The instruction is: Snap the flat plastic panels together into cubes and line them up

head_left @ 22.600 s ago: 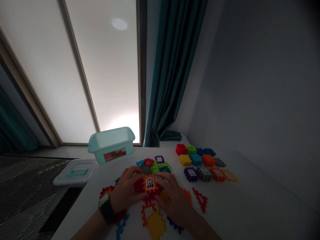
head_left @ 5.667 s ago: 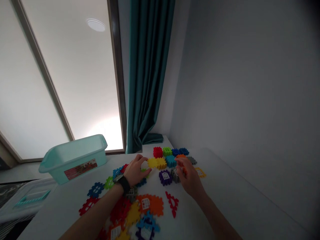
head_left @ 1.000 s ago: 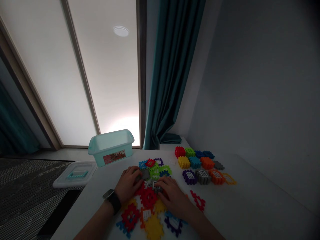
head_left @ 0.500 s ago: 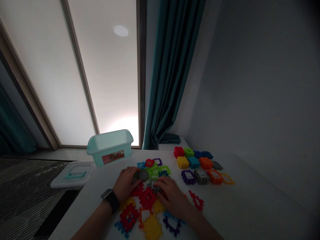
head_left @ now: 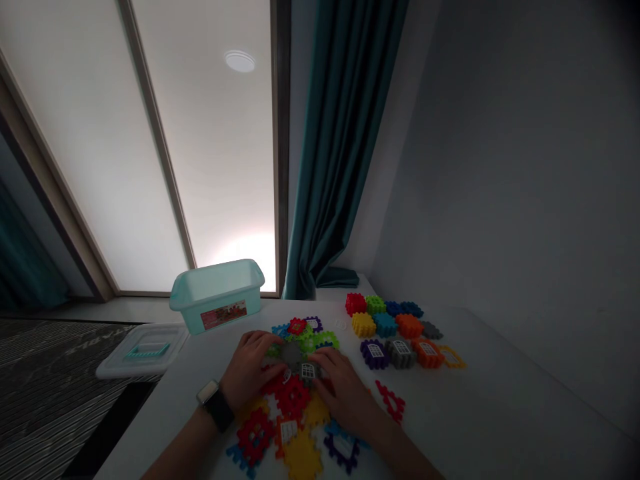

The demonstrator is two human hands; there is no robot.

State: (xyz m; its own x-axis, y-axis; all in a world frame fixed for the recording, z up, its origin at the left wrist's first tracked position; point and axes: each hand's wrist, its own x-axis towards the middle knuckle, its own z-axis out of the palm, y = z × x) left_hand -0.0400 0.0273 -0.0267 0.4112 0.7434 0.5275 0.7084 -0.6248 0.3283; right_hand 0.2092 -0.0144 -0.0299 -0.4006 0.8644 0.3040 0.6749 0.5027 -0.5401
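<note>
Over a heap of toothed plastic building tiles, my left hand [head_left: 250, 370] bends its fingers and thumb around the left edge of a plain grey tile [head_left: 290, 354]. Close on the other side, my right hand [head_left: 345, 390] has thumb and fingers at the right edge of a grey window tile [head_left: 308, 371]. The two grey pieces lie edge to edge; whether they interlock I cannot tell. Beneath and in front are red tiles [head_left: 293, 398], a yellow tile [head_left: 303, 456] and a purple frame tile [head_left: 342, 448]. Green tiles [head_left: 326, 339] lie just beyond my fingers.
Stacks of tiles sorted by colour, including a purple stack [head_left: 375, 354] and an orange stack [head_left: 427, 353], stand at the right. A mint plastic bin [head_left: 225, 293] sits at the back left, its lid [head_left: 143, 350] beside it. A red triangular frame [head_left: 391, 401] lies right of my right hand.
The plain grey tile has shifted slightly right, towards the grey window tile. My right fingers have drawn back a little, so more of the window tile shows. The view has moved slightly.
</note>
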